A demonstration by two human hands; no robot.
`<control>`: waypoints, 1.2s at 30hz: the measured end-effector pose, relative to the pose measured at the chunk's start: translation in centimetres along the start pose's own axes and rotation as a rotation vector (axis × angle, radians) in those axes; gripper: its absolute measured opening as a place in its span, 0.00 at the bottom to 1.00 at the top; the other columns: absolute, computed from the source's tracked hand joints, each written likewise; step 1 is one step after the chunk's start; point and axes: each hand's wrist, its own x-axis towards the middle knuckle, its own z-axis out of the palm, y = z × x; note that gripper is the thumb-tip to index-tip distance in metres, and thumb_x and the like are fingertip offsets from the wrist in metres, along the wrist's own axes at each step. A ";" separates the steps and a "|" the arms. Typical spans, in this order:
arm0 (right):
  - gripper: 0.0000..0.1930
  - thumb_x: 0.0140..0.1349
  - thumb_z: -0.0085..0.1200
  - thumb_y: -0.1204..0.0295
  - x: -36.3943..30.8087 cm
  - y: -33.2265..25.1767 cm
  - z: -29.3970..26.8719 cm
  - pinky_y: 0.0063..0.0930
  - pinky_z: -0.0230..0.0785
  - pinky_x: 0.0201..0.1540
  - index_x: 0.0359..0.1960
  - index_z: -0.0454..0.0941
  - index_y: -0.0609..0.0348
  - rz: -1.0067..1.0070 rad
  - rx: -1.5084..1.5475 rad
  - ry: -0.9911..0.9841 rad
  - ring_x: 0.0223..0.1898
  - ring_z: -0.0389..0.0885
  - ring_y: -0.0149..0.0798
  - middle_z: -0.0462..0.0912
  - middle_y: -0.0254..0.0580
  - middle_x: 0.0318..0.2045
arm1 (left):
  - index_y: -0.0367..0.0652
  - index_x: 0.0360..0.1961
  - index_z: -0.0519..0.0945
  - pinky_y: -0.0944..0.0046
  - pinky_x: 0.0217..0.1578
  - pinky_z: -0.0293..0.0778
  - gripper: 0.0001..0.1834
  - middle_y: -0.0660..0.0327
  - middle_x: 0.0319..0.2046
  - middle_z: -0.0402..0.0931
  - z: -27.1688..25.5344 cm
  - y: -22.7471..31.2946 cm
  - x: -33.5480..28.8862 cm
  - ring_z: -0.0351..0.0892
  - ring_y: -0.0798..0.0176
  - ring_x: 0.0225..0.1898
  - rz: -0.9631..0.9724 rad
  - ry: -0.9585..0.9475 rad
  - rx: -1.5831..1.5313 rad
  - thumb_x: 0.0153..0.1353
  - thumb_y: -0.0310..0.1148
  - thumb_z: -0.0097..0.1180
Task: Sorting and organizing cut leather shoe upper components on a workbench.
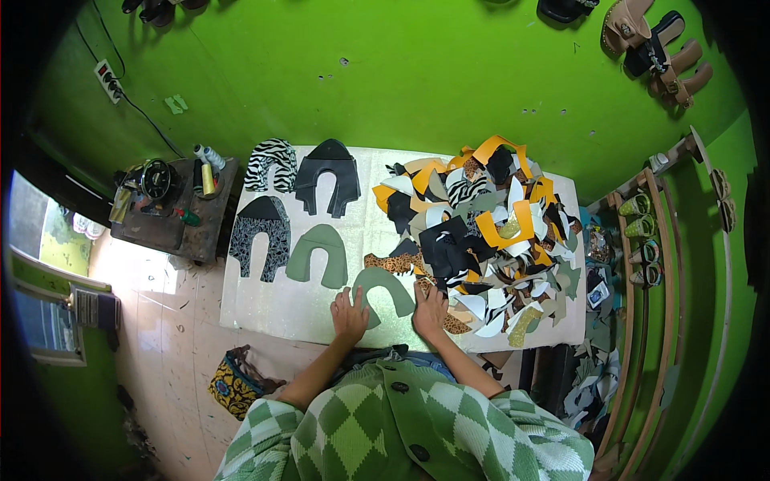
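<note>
A sage-green horseshoe-shaped cutout (385, 282) lies flat on the white table in front of me, its two legs toward my body. My left hand (350, 315) rests on its left leg with the fingers stretched out. By the right leg lies my right hand (431, 311), fingers extended against the edge of the scrap heap and touching a leopard-print piece (425, 284). Farther left, similar cutouts are laid out: a green one (318, 244), a black floral one (273, 212), a plain black one (327, 158) and a zebra-print one (261, 154).
A large heap of mixed scraps (449, 240) covers the table's right part. Left of the table (241, 309) stands a small dark bench (210, 224) with thread spools (208, 178). Sandals hang on a wooden rack (642, 228) at right. A patterned bag (241, 383) sits below left.
</note>
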 end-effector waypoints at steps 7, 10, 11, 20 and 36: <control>0.20 0.50 0.54 0.74 3.3 -1.6 0.6 0.40 0.64 0.48 0.48 0.76 0.56 -0.024 0.347 -0.056 0.46 0.72 0.49 0.73 0.51 0.40 | 0.36 0.55 0.68 0.51 0.53 0.58 0.27 0.48 0.52 0.62 0.3 0.8 1.3 0.60 0.48 0.54 -0.050 0.058 -0.174 0.54 0.37 0.55; 0.12 0.53 0.56 0.69 5.0 -3.5 1.1 0.39 0.67 0.47 0.39 0.79 0.59 -0.012 0.412 -0.025 0.45 0.74 0.50 0.77 0.51 0.39 | 0.35 0.49 0.71 0.51 0.51 0.61 0.22 0.48 0.48 0.64 0.6 1.0 2.2 0.62 0.46 0.51 -0.117 0.121 -0.282 0.53 0.33 0.57; 0.12 0.53 0.56 0.69 5.6 -3.9 1.1 0.39 0.67 0.47 0.39 0.79 0.59 -0.015 0.415 -0.023 0.45 0.74 0.50 0.77 0.51 0.39 | 0.35 0.45 0.73 0.52 0.50 0.62 0.19 0.48 0.45 0.65 0.7 1.0 2.5 0.63 0.46 0.50 -0.142 0.167 -0.330 0.51 0.31 0.58; 0.10 0.54 0.59 0.67 7.4 -3.6 0.6 0.28 0.65 0.29 0.29 0.79 0.62 -0.051 0.721 -0.288 0.23 0.73 0.34 0.77 0.39 0.21 | 0.35 0.47 0.68 0.53 0.47 0.65 0.21 0.47 0.40 0.68 1.4 -0.3 3.3 0.68 0.45 0.45 -0.235 0.105 -0.557 0.53 0.29 0.59; 0.09 0.63 0.52 0.65 7.4 -7.0 -7.5 0.14 0.62 0.21 0.38 0.76 0.56 0.150 1.057 -0.770 0.23 0.70 0.18 0.74 0.20 0.21 | 0.38 0.40 0.71 0.75 0.39 0.69 0.07 0.63 0.34 0.76 -6.6 -8.4 4.9 0.74 0.75 0.38 -0.097 -0.364 -1.458 0.62 0.26 0.52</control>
